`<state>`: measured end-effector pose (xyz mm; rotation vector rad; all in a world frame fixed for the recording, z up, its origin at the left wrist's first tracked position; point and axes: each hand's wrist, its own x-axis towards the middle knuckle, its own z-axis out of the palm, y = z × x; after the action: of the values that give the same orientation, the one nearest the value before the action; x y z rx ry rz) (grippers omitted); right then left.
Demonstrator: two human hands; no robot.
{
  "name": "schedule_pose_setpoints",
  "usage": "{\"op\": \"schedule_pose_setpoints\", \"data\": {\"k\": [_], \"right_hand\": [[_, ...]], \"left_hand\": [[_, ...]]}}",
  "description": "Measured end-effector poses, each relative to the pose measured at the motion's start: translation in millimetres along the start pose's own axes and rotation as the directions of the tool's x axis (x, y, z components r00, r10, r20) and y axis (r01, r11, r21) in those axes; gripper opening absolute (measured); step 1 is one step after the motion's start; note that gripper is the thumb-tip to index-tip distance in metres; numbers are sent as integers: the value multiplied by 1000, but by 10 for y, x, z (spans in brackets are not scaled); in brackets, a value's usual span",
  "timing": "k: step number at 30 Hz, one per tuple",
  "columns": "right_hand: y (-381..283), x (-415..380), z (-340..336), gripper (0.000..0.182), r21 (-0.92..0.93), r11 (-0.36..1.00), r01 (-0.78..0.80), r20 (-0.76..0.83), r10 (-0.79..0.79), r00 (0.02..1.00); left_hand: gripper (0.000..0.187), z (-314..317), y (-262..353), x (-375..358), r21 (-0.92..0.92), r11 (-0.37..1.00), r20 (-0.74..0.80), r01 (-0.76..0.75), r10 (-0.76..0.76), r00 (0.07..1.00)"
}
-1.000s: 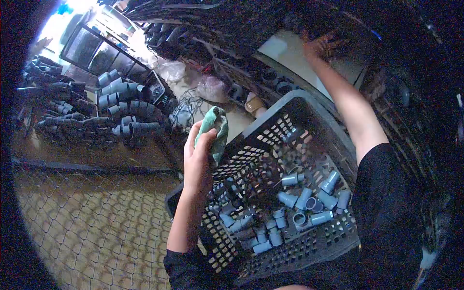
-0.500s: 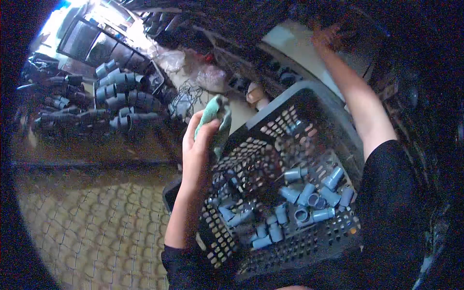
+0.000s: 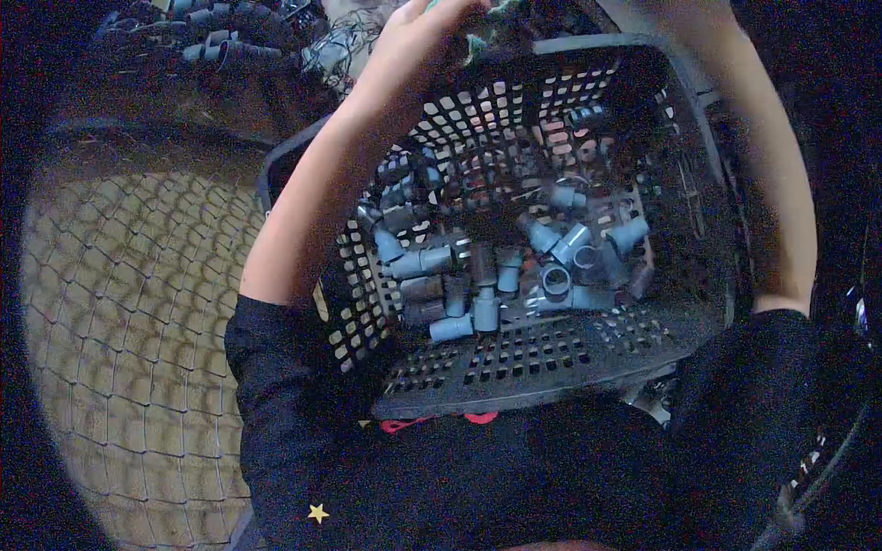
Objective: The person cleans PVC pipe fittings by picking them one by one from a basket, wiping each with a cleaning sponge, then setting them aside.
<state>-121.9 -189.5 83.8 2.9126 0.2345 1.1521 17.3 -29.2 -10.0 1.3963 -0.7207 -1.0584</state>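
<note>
My left hand (image 3: 430, 23) is at the top edge of the view, beyond the far left part of the basket rim. Its fingers are closed on a crumpled green cloth (image 3: 475, 48), of which only small parts show. My right hand (image 3: 703, 18) reaches up past the basket's far right corner; its fingers lie outside the view, so what it touches is hidden. Between my forearms stands a black plastic basket (image 3: 588, 44) with slotted walls. Several grey-blue pipe fittings (image 3: 485, 309) lie loose on its bottom, some on their sides, one ring end (image 3: 555, 281) facing up.
More dark grey fittings (image 3: 230, 53) are piled at the upper left, near a tangle of thin wire (image 3: 326, 55). Tiled, patterned floor (image 3: 129, 321) spreads along the left. The basket's near edge is close to my body.
The view has tilted down, so the basket sits higher and more fully in view. Both hands now reach the top edge, and the green cloth is mostly hidden.
</note>
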Motion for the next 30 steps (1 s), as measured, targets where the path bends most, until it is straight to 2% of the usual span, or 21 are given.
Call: {"op": "schedule_pose_setpoints", "data": {"k": [2,3,5,7,8,9,10,11,12,13,16,19,20,22,23,24,25,26,27,29,30], "right_hand": [[-600,-113,74,26,-352,905,238,376,-96,922],[-834,-250,112,36,-261,956,135,539,28,842],[-1143,-551,201,18,-33,994,-103,722,95,685],[-1237,-803,388,22,-8,983,-182,959,59,277],[-1242,-800,578,28,-28,980,-197,995,9,-95],[-1249,-1009,773,33,-9,979,-204,986,-25,-163],[-1243,-1279,1003,36,31,986,-165,989,-54,-140],[-1324,-1300,1001,42,-24,994,-109,1000,22,-19],[-1326,-1315,1001,42,-43,997,-58,999,42,-5],[-1338,-1327,988,41,-62,998,-6,998,62,7],[-1293,-1286,916,44,-172,982,-82,984,175,34],[-1109,-1523,1119,47,-48,981,-186,998,55,30],[-1098,-1499,1064,51,-57,967,-250,986,94,138],[-1034,-1167,902,51,-25,922,-386,963,126,238],[-907,-983,746,63,171,838,-517,946,8,325],[-832,-837,572,71,285,725,-627,912,-3,410],[-768,-792,421,72,455,542,-706,833,21,553],[-692,-722,265,77,514,373,-772,831,8,557],[-686,-757,265,66,663,122,-739,735,80,673],[-550,-740,101,55,643,-16,-766,724,338,601],[-488,-728,5,48,624,-97,-776,723,450,524]], "left_hand": [[24,-4,-71,49,-81,997,-16,-16,15,1000],[24,-4,-91,56,-145,989,-3,-9,9,1000],[23,-13,-83,66,4,999,-11,-51,51,999],[31,52,-68,-59,69,997,-46,-47,50,998],[30,41,-74,-57,57,990,5,-127,127,992],[31,80,-91,-36,-35,993,9,-116,117,993],[31,80,-109,-13,-30,993,28,-113,114,993],[31,86,-84,-14,-22,993,43,-112,113,993],[32,100,-68,-31,9,988,58,-153,152,987],[32,107,-29,-74,28,993,79,-118,116,990],[31,110,-5,-89,16,994,78,-106,104,992],[29,108,23,-86,43,999,44,-27,25,999],[27,98,63,-99,-3,1000,57,-22,22,998],[27,45,82,-115,29,999,29,-33,32,999],[27,29,84,-87,44,998,19,-45,44,999],[30,31,36,-25,93,977,13,-191,190,982],[31,11,48,-17,204,943,1,-264,269,963],[30,3,4,16,233,911,-30,-341,357,934],[29,13,19,27,261,873,-58,-411,439,896],[31,109,126,-49,323,845,-121,-425,483,867],[32,141,120,-65,451,712,-60,-538,625,778]]}}
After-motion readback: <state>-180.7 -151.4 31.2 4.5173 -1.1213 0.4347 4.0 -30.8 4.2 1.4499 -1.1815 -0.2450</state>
